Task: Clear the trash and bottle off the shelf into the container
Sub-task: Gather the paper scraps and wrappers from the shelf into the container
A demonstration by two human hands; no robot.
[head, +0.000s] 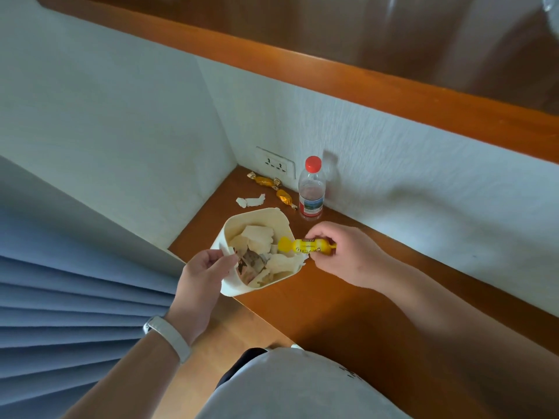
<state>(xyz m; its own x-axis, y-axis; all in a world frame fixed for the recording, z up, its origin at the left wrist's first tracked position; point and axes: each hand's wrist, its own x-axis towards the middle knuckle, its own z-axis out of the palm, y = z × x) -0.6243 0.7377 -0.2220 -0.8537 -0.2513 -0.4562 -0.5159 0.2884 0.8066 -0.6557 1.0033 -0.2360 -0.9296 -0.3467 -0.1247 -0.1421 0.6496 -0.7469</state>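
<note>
Left hand point(203, 272) was gripping the cream container point(257, 249) by its rim, tilted at the shelf point(348, 300) edge. Right hand point(338, 252) pinched a yellow wrapper point(302, 245) over the rim. Bottle point(311, 189) stood upright near the wall.

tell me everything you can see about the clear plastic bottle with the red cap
The clear plastic bottle with a red cap stands upright on the brown wooden shelf, close to the white textured wall, right of the wall socket. A label with red and blue print wraps its lower body. It looks nearly empty, cap on. Neither hand touches it; a gold-wrapped candy lies just to its left.
</note>
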